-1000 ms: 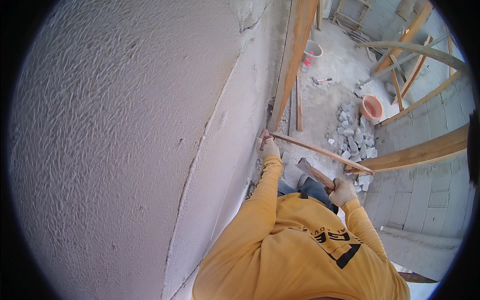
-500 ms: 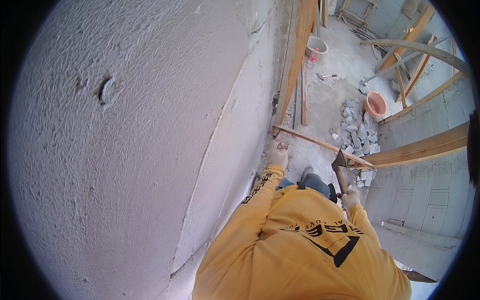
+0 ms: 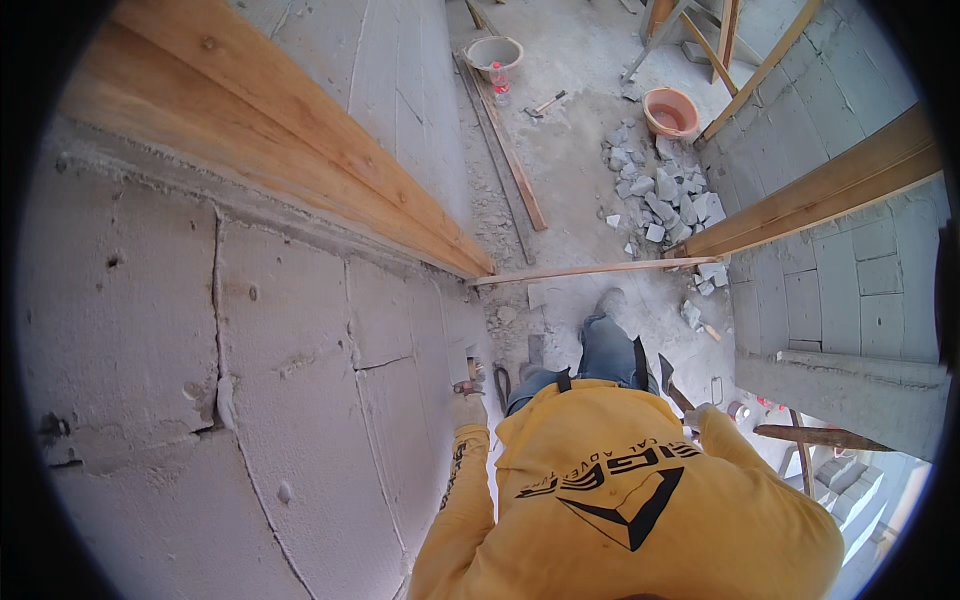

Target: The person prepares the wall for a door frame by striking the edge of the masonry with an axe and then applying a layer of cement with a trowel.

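My gloved left hand is at the pale block wall, beside a small square recess near its base. The bare fingertips are curled together; whatever they may hold is too small to make out. My right hand, lower right of my legs, is closed round the wooden handle of a hatchet. Its dark blade points up and forward beside my knee. A dark loop lies just right of my left hand.
Timber posts rise at the left and right, with a wooden strip across the floor between them. Beyond lie broken blocks, a pink bucket, a grey bucket, a bottle and a hammer.
My view has swung left and moved back from the plastered wall, bringing the block wall and left post into sight. My left hand has shifted to the wall recess; the hatchet stays in my right hand.
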{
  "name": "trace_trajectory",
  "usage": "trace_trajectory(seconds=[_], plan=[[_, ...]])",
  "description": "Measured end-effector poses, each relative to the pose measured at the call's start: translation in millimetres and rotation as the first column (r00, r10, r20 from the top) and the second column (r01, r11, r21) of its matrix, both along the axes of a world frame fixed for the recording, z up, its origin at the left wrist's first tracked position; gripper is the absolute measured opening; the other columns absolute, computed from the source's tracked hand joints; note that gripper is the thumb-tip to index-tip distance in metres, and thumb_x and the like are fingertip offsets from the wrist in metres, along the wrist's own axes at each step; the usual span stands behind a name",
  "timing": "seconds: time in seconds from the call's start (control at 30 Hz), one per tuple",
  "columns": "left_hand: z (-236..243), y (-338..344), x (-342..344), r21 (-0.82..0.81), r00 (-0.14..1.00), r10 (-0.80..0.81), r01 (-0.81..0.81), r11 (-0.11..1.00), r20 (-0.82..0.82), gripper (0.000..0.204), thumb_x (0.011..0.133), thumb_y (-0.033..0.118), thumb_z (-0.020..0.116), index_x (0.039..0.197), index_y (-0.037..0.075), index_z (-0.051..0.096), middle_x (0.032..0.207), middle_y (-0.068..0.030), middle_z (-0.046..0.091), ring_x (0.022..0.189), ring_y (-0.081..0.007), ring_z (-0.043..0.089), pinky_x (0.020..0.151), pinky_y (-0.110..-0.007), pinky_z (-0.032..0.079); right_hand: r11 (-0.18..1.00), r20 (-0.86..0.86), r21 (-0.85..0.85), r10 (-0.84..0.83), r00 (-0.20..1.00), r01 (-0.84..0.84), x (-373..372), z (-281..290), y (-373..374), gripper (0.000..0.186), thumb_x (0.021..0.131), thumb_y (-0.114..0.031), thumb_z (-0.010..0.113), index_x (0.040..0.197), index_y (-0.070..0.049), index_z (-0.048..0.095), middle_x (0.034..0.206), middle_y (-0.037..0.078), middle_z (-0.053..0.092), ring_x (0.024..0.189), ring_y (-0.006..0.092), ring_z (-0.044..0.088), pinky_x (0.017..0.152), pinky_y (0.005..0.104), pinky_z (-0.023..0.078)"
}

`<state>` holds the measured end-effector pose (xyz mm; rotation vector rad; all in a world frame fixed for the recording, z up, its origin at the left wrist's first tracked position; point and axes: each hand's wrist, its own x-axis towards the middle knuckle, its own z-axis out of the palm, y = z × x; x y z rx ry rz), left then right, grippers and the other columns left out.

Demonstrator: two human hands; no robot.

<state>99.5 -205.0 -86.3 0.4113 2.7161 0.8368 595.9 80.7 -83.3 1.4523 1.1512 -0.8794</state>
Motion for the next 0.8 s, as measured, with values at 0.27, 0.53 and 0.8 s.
trace_trajectory(seconds=[0.27,0.53,0.8], plan=[[132,140,-21,-0.084,0.993,0.042,-0.033,0.996,0.108,0.043,0.102,0.039,0.045,0.09,0.0,0.059,0.072,-0.019,0.063,0.068,-0.0384,0.063,0.061,-0.047,0.046,0.997,-0.008,-0.025,-0.079,0.997,0.078,-1,50,92,0.048,0.084,-0.042,0.072,0.095,0.005,0.069,0.076,0.017,0.068,0.06,0.0277,0.066,0.058,0.042,0.052],[214,294,-74,0.036,0.964,-0.245,0.25,0.968,-0.099,0.04,0.099,0.034,0.053,0.085,-0.003,0.057,0.068,-0.0237,0.054,0.064,-0.0374,0.052,0.062,-0.043,0.043,0.976,-0.157,0.19,-0.078,0.985,0.108,-82,134,269,0.047,0.083,-0.035,0.075,0.103,0.007,0.064,0.074,0.016,0.065,0.058,0.0254,0.064,0.051,0.0409,0.05],[228,355,-66,-0.064,0.991,-0.095,0.101,0.993,0.09,0.041,0.096,0.035,0.056,0.084,-0.004,0.06,0.075,-0.0281,0.06,0.074,-0.0441,0.059,0.066,-0.049,0.044,0.858,-0.436,0.478,0.045,0.899,0.189,-179,190,369,0.043,0.085,-0.031,0.075,0.099,0.006,0.058,0.065,0.012,0.061,0.05,0.0227,0.061,0.046,0.0364,0.047]])
